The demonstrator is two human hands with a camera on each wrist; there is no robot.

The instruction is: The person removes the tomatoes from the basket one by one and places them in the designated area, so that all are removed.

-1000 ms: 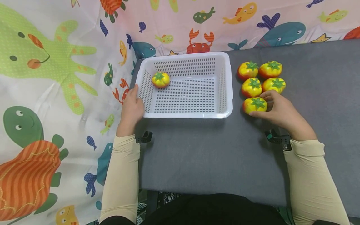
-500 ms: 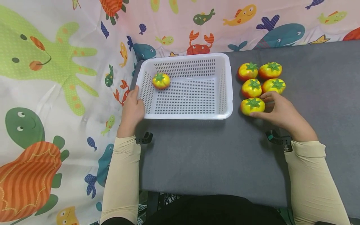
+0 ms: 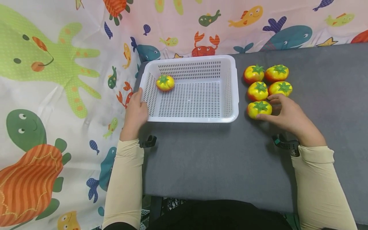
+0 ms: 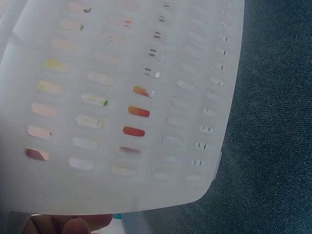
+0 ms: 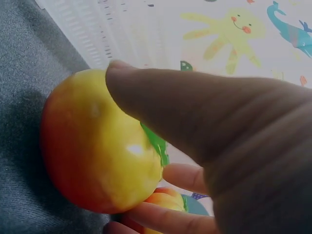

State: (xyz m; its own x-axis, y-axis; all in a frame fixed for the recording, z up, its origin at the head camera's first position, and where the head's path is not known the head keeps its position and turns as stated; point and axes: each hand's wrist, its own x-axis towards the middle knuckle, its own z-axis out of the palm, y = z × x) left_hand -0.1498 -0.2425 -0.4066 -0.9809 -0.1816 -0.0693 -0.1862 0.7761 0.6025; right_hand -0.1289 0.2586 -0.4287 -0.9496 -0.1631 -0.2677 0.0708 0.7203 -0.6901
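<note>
In the head view, my right hand holds a yellow-and-red toy tomato with a green leafy top. The thumb lies on its near side and the fingers curl behind it. The right wrist view shows the thumb against the tomato and fingertips below, close to the grey cloth. At the left, my left hand grips the rim of a white slotted basket; its curled fingers show under the basket's edge in the left wrist view. Another toy tomato lies inside the basket, towards its left back corner.
Several more toy tomatoes stand close together just behind my right hand. The basket and fruit are on a grey cloth-covered table. A curtain printed with sea animals hangs at the back and left.
The tomato at my right hand has turned slightly, with less red showing on its left side. Both hands stay in nearly the same places, and the basket has not visibly moved.
</note>
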